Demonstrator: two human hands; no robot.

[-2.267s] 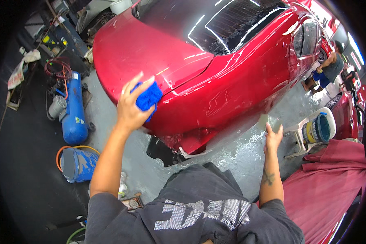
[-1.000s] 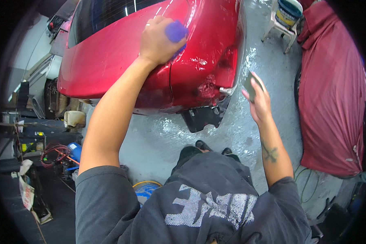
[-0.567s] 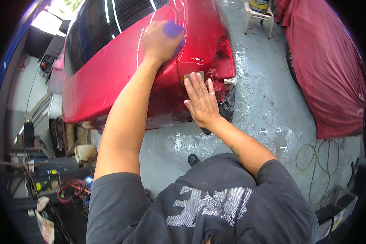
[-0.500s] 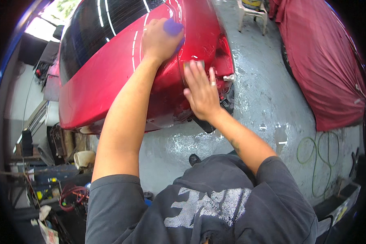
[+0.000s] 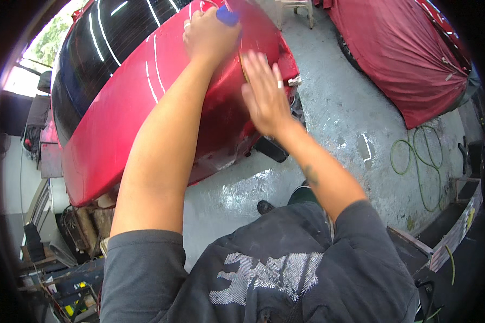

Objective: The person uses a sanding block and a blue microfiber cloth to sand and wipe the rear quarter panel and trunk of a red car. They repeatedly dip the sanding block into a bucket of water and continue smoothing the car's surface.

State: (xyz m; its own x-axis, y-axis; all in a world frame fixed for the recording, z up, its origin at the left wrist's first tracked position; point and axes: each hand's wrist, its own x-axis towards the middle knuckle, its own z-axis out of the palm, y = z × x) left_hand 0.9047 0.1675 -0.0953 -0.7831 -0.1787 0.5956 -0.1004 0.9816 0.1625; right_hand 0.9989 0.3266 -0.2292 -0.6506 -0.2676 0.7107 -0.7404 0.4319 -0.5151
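My left hand [image 5: 211,39] is closed around a blue thing [image 5: 228,16] that looks like a sponge, over the upper rear of a red car [image 5: 125,132]. Part of it is hidden by the blurred hand. On the car's rear corner, my right hand [image 5: 268,99] lies with its fingers stretched over a thin flat sanding pad [image 5: 245,67], pressing it to the paint. Only the pad's yellowish edge shows beside the fingers. The paint there is glossy, with scuffs lower down, and a lamp recess with a pale clip [image 5: 295,81] is close by.
A second car under a dark red cover [image 5: 393,59] stands at the right. A green hose [image 5: 415,156] lies coiled on the wet grey floor [image 5: 328,116]. White chair legs [image 5: 295,11] show at the top. Parts and tools clutter the lower left around a metal frame [image 5: 83,293].
The view has shifted, so more of the rear window shows. My right hand has slid a little toward the far side of the corner. The left hand still grips the blue sponge.
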